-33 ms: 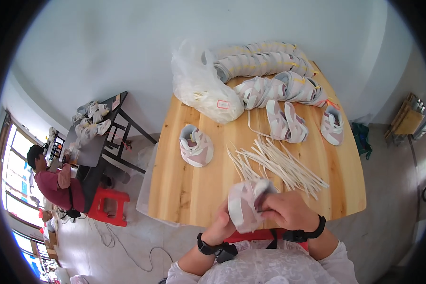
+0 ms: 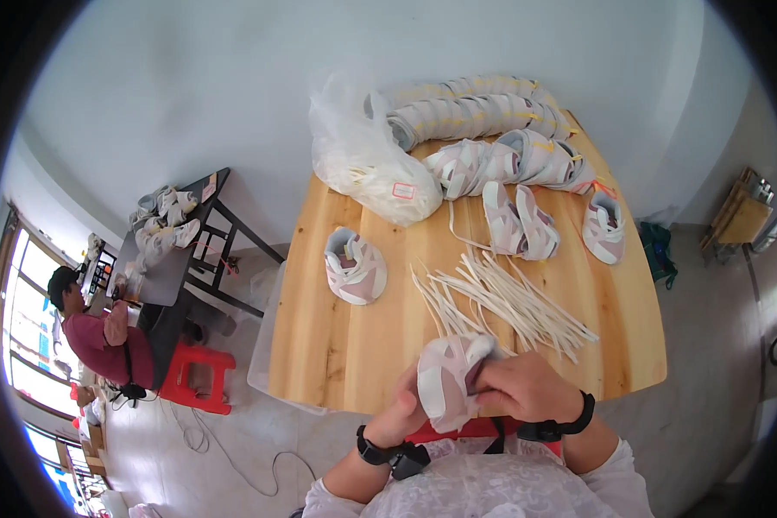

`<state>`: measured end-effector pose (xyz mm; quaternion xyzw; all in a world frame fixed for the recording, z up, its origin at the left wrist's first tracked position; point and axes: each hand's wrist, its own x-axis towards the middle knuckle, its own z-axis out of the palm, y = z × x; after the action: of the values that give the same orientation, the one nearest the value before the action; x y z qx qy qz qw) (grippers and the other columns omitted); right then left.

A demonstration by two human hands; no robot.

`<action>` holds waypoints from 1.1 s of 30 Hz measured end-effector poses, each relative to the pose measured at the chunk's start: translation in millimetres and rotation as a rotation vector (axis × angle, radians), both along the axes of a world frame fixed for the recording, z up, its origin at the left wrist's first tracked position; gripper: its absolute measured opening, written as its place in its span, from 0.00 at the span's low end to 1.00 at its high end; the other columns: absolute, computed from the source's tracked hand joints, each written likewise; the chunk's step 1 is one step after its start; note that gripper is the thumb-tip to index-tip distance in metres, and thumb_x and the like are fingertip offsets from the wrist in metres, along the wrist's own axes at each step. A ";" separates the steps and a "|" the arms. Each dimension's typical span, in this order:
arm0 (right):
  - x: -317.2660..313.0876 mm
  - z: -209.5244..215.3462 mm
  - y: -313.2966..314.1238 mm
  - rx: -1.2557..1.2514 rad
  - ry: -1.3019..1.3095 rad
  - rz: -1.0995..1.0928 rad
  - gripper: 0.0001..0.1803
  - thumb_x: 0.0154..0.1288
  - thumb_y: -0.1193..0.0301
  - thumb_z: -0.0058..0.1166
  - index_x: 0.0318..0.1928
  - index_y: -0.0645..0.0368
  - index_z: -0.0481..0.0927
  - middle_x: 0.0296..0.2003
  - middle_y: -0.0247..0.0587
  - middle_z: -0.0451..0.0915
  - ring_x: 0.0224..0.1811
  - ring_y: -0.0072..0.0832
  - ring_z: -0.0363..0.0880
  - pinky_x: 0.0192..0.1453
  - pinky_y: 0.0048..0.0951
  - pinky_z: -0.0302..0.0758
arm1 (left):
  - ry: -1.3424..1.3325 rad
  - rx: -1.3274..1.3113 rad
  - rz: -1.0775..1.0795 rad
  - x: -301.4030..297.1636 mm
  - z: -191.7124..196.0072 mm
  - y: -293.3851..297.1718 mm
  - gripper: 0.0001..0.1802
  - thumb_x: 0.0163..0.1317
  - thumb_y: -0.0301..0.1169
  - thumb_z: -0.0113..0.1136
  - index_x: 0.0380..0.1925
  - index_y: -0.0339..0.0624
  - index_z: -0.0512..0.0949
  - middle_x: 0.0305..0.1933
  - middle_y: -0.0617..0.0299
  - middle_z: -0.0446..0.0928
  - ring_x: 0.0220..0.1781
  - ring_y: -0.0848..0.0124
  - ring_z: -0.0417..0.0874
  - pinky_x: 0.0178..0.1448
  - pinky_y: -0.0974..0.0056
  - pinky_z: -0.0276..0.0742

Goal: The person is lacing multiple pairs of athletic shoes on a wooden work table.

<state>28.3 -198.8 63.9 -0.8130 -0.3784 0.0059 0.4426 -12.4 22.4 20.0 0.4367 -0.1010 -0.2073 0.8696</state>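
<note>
The table [image 2: 315,354] had a rounded front right corner, and its near edge ran just ahead of the person's body. The held shoe [image 2: 440,384] was at that edge, overlapping it from this view; whether it touched the wood could not be told. Open wood lay to the left of the hands and, in a smaller stretch, to the right. Straight ahead, room was tight: a heap of white laces [image 2: 527,306] fanned out just beyond the shoe. Farther left stood 1 loose shoe [image 2: 356,268], well apart from the hands. Near the far edge sat a plastic bag [image 2: 380,177] and rows of nested shoes [image 2: 479,116], with 2 shoes [image 2: 520,224] side by side in front and 1 more near the right edge.

The held shoe was pale pink with white panels, tilted, its opening toward the right hand [image 2: 527,388]. The left hand [image 2: 399,416] gripped its outer side. The right hand's fingers were bent close together at the opening; what they pinched, if anything, could not be told.
</note>
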 end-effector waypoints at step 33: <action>-35.4 -8.4 10.2 0.308 -0.028 -0.412 0.11 0.54 0.71 0.65 0.36 0.58 0.77 0.32 0.44 0.76 0.33 0.42 0.77 0.32 0.34 0.72 | -0.134 0.181 0.382 -74.0 -1.9 46.3 0.23 0.54 0.31 0.71 0.47 0.33 0.76 0.45 0.54 0.81 0.46 0.66 0.82 0.52 0.61 0.77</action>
<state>-7.1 -188.5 55.5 -0.7959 -0.2072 -0.1532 0.5478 -86.4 68.7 18.0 0.5371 -0.0550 -0.0177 0.8416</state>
